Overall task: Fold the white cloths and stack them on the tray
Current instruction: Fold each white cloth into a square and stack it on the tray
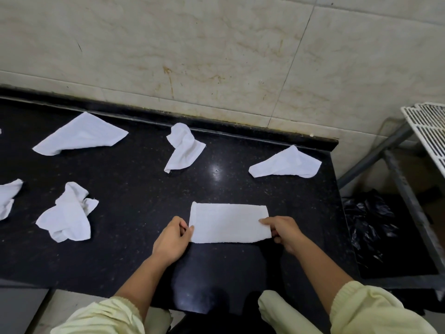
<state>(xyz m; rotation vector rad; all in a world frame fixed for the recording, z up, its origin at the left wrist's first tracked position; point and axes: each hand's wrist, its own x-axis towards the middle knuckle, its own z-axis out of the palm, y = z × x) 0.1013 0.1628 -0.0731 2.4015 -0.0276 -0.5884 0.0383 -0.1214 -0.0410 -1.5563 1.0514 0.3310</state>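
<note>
A white cloth (228, 222) lies flat on the black counter (134, 189) as a folded rectangle, right in front of me. My left hand (171, 237) pinches its near left corner. My right hand (284, 231) pinches its near right corner, thumb on top of the cloth. Several other white cloths lie crumpled on the counter: one at the far left (80, 135), one at the back middle (184, 148), one at the back right (287, 163), one at the near left (67, 213) and one at the left edge (8, 197). No tray is in view.
A beige tiled wall (216, 56) rises behind the counter. To the right stand a metal rack frame (404, 189) with a white grid shelf (428, 131) and a black plastic bag (370, 225) below it. The counter ends at the right near the rack.
</note>
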